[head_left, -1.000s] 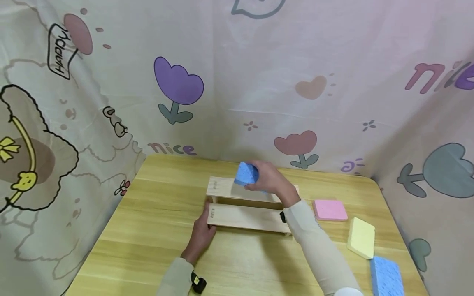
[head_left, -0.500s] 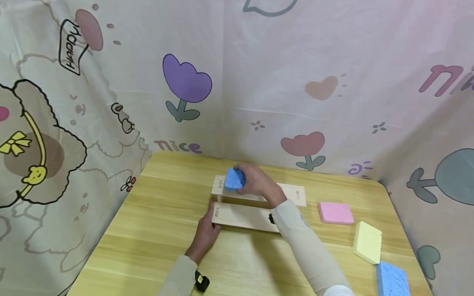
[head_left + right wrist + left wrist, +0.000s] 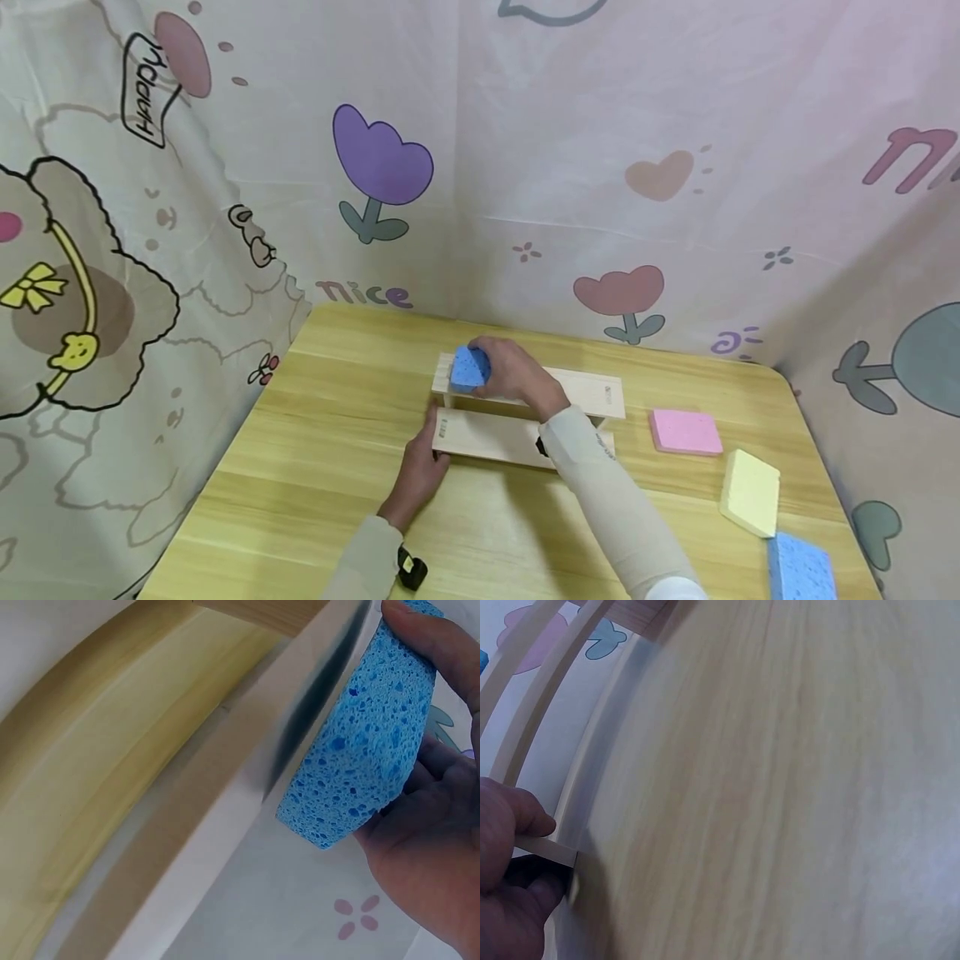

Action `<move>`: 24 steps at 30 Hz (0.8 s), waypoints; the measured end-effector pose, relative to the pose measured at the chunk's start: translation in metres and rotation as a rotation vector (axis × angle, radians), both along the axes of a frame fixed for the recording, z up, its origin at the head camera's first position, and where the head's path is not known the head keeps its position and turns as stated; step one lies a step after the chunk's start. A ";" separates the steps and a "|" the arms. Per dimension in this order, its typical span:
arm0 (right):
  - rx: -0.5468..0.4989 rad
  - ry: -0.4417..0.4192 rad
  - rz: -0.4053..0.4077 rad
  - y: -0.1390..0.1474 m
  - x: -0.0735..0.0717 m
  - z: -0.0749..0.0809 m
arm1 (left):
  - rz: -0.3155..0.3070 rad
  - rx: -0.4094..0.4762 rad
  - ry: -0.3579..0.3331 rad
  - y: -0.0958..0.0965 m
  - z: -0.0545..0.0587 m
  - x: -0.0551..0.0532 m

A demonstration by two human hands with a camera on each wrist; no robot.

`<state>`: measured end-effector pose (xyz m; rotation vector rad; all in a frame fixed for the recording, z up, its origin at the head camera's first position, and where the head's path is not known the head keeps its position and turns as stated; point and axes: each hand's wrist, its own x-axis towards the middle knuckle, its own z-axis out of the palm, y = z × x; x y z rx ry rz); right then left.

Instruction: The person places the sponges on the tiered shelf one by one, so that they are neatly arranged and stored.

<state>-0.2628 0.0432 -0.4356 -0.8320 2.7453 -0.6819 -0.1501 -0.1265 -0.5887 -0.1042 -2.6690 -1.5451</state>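
Note:
A small two-step wooden shelf (image 3: 581,392) stands on the table, its upper board behind and above the lower board (image 3: 483,435). My right hand (image 3: 516,377) grips a blue sponge (image 3: 469,369) on its edge at the left part of the upper board. In the right wrist view the sponge (image 3: 356,742) is against the board, thumb on one side and fingers on the other. My left hand (image 3: 422,468) holds the left end of the lower board. Seen from the left wrist, thumb and fingers pinch that board's end (image 3: 547,850).
To the right of the shelf lie a pink sponge (image 3: 686,432), a pale yellow sponge (image 3: 751,492) and another blue sponge (image 3: 801,568) near the table's right edge. A printed cloth (image 3: 495,167) hangs behind and beside the wooden table (image 3: 300,467).
My right hand has carried the blue sponge left and down to the left part of the upper board. The left hand keeps its hold; the head view has shifted slightly.

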 end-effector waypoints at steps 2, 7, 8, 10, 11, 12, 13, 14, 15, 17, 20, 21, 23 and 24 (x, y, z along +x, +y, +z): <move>0.004 -0.007 -0.003 -0.002 0.001 -0.001 | -0.001 -0.013 0.008 0.000 0.000 0.000; 0.005 -0.036 -0.025 -0.004 0.002 -0.003 | 0.002 -0.029 0.003 -0.001 0.001 0.000; 0.003 -0.039 -0.028 -0.004 0.002 -0.003 | 0.004 -0.030 -0.003 -0.001 0.001 0.000; 0.001 -0.040 -0.032 -0.004 0.002 -0.004 | 0.007 -0.032 -0.013 -0.001 0.001 -0.001; 0.000 -0.038 -0.033 -0.004 0.002 -0.004 | 0.008 -0.033 -0.019 -0.001 0.002 -0.001; -0.002 -0.037 -0.032 -0.004 0.002 -0.005 | 0.007 -0.035 -0.024 -0.001 0.002 -0.001; -0.001 -0.034 -0.029 -0.004 0.002 -0.005 | 0.008 -0.035 -0.027 -0.001 0.002 -0.001; -0.001 -0.033 -0.027 -0.004 0.002 -0.005 | 0.008 -0.035 -0.031 0.000 0.002 -0.001; 0.001 -0.032 -0.027 -0.004 0.002 -0.006 | 0.007 -0.032 -0.036 0.000 0.003 -0.001; 0.002 -0.031 -0.028 -0.004 0.001 -0.007 | 0.004 -0.030 -0.044 0.000 0.003 -0.001; 0.004 -0.026 -0.031 -0.004 0.001 -0.008 | 0.000 -0.023 -0.053 0.000 0.004 0.000; 0.007 -0.024 -0.031 -0.004 0.001 -0.008 | -0.001 -0.022 -0.054 0.000 0.004 0.000; 0.015 -0.019 -0.029 -0.005 0.002 -0.008 | -0.002 -0.025 -0.052 0.000 0.004 0.000; 0.020 -0.018 -0.030 -0.005 0.002 -0.007 | -0.002 -0.025 -0.051 0.000 0.004 0.000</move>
